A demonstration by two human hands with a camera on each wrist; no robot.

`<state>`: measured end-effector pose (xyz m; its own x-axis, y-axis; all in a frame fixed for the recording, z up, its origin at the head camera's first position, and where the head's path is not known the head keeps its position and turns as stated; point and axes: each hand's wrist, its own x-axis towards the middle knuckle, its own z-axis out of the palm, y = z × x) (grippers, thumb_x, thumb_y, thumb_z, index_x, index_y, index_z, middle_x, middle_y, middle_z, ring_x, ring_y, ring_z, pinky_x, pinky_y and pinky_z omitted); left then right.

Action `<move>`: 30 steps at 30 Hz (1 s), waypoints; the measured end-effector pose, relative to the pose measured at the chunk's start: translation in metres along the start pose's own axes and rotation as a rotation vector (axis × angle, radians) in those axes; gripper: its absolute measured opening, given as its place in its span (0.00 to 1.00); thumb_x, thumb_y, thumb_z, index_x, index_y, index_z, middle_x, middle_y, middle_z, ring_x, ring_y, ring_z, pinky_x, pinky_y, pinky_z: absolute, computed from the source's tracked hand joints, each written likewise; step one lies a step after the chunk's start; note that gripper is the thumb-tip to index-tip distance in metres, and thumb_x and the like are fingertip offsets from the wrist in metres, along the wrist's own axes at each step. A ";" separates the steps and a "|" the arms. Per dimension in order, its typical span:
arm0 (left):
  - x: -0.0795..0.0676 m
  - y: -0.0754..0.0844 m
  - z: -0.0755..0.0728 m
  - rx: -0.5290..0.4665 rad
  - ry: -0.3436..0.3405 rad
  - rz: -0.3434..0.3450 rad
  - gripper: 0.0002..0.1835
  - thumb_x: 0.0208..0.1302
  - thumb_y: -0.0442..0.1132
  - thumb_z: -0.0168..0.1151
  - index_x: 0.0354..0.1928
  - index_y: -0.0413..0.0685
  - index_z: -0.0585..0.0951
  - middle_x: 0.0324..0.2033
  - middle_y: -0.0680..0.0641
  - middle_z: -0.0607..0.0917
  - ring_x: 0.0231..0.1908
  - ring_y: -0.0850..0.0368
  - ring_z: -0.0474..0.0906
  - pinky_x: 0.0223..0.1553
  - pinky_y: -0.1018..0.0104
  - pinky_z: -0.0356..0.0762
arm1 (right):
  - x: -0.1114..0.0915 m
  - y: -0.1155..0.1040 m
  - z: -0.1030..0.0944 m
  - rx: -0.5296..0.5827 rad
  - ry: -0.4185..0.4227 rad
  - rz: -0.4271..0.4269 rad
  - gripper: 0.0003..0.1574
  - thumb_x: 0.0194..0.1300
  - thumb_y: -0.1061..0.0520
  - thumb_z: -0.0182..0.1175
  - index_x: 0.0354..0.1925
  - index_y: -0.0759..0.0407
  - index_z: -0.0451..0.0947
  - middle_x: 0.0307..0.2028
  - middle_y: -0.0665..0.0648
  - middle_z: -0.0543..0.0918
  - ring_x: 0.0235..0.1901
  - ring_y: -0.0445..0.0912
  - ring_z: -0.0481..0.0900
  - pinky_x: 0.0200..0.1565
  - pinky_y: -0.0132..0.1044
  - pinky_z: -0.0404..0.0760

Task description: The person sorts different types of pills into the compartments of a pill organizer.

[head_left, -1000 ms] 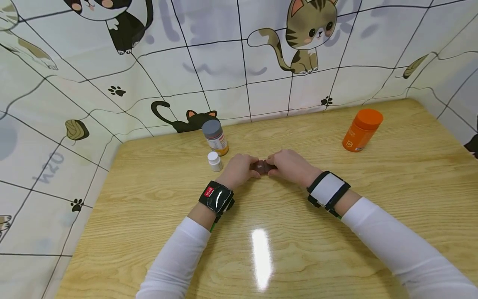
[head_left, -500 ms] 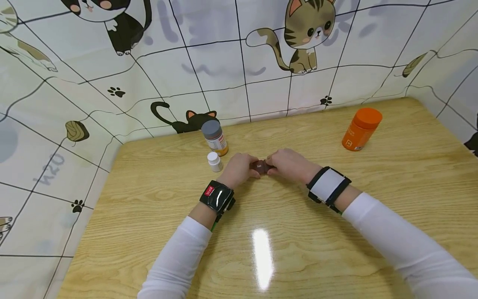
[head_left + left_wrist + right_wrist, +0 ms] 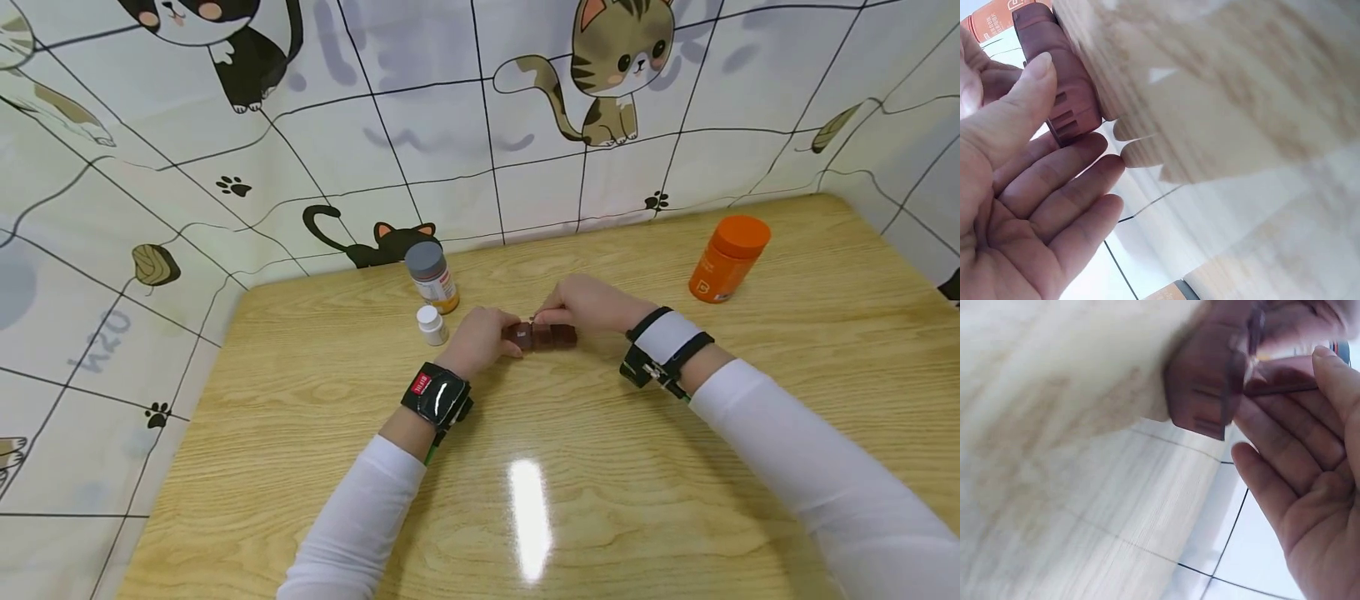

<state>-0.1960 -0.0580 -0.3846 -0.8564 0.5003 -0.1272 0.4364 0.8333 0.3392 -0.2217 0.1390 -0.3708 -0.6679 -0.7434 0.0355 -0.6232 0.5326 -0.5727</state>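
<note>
"Reddish-brown, that segmented case (image 3: 553,337); where does it sit now?"

"On the bench (image 3: 315,400), between the two hands; the left hand (image 3: 478,340) grips its left end, thumb against the side, the outer fingers slack and a little spread; the right end lies bare."

"So the right hand (image 3: 591,302) has moved?"

"Yes; a half second ago it held that right end, and now it sits higher, at the far edge near the middle; the left hand has hardly shifted."

"What do its fingers hold?"

"A thin flap (image 3: 1291,370), as the right wrist view has it; thumb and forefinger seem pinched nearly together on it, the other fingers reaching out behind; motion blur hides the exact contact."

"And what does that mean for the work?"

"My judgement: steadying with both hands has given way to one hand bracing and one lifting a lid; the flap looks raised, though how far, and whether anything lies beneath, I cannot tell."

"The bottles?"

"Untouched; the small white bottle (image 3: 432,326) stands just beside the left hand, the grey-capped bottle (image 3: 432,277) right behind it, and the orange jar (image 3: 728,261) well apart on the right; all three look capped."
</note>
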 end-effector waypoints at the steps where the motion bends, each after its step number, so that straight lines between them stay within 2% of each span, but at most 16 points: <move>1: 0.000 0.000 0.000 -0.003 0.000 0.000 0.20 0.51 0.44 0.69 0.46 0.46 0.80 0.35 0.50 0.82 0.34 0.61 0.73 0.36 0.68 0.72 | 0.002 0.003 -0.002 0.023 0.009 0.014 0.10 0.65 0.57 0.57 0.37 0.60 0.84 0.32 0.54 0.84 0.24 0.40 0.71 0.27 0.34 0.70; 4: 0.000 0.001 0.001 -0.001 -0.002 0.002 0.19 0.52 0.45 0.69 0.45 0.46 0.81 0.34 0.50 0.82 0.33 0.60 0.73 0.35 0.68 0.72 | 0.009 0.012 -0.005 0.073 0.055 0.046 0.10 0.64 0.57 0.58 0.34 0.58 0.84 0.34 0.55 0.84 0.26 0.41 0.73 0.28 0.34 0.69; 7: 0.000 0.003 0.001 0.008 -0.009 0.000 0.20 0.52 0.45 0.68 0.47 0.45 0.80 0.36 0.49 0.82 0.35 0.60 0.73 0.37 0.68 0.72 | 0.015 0.022 -0.006 0.107 0.095 0.088 0.10 0.64 0.56 0.58 0.32 0.56 0.85 0.36 0.55 0.84 0.29 0.42 0.75 0.30 0.35 0.69; 11: 0.000 0.003 0.003 0.022 -0.004 -0.007 0.22 0.52 0.46 0.68 0.48 0.45 0.80 0.37 0.49 0.82 0.36 0.60 0.74 0.39 0.68 0.72 | 0.023 0.035 -0.004 0.156 0.110 0.162 0.09 0.64 0.56 0.58 0.33 0.55 0.85 0.38 0.55 0.84 0.32 0.43 0.75 0.34 0.36 0.70; 15: 0.000 0.006 0.003 0.000 0.001 -0.025 0.22 0.51 0.46 0.69 0.47 0.45 0.80 0.35 0.50 0.82 0.34 0.60 0.73 0.37 0.68 0.72 | 0.031 0.047 -0.003 0.238 0.076 0.233 0.09 0.63 0.56 0.58 0.35 0.56 0.85 0.35 0.53 0.84 0.34 0.44 0.75 0.35 0.36 0.71; 22: -0.001 0.008 0.000 -0.031 -0.001 -0.057 0.23 0.51 0.45 0.69 0.50 0.44 0.80 0.39 0.48 0.83 0.37 0.60 0.74 0.40 0.68 0.73 | 0.040 0.063 -0.001 0.371 -0.034 0.322 0.11 0.64 0.54 0.58 0.34 0.58 0.84 0.19 0.52 0.79 0.17 0.40 0.65 0.21 0.29 0.59; 30: 0.000 0.003 0.000 -0.019 -0.006 -0.061 0.23 0.52 0.45 0.68 0.50 0.44 0.79 0.39 0.49 0.83 0.37 0.61 0.74 0.40 0.68 0.73 | 0.043 0.063 0.000 0.402 -0.059 0.312 0.13 0.66 0.54 0.56 0.39 0.59 0.83 0.21 0.52 0.81 0.17 0.39 0.65 0.20 0.29 0.60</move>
<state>-0.1946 -0.0555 -0.3834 -0.8795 0.4505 -0.1532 0.3787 0.8576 0.3480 -0.2893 0.1408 -0.4056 -0.7660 -0.6015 -0.2267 -0.1846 0.5437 -0.8187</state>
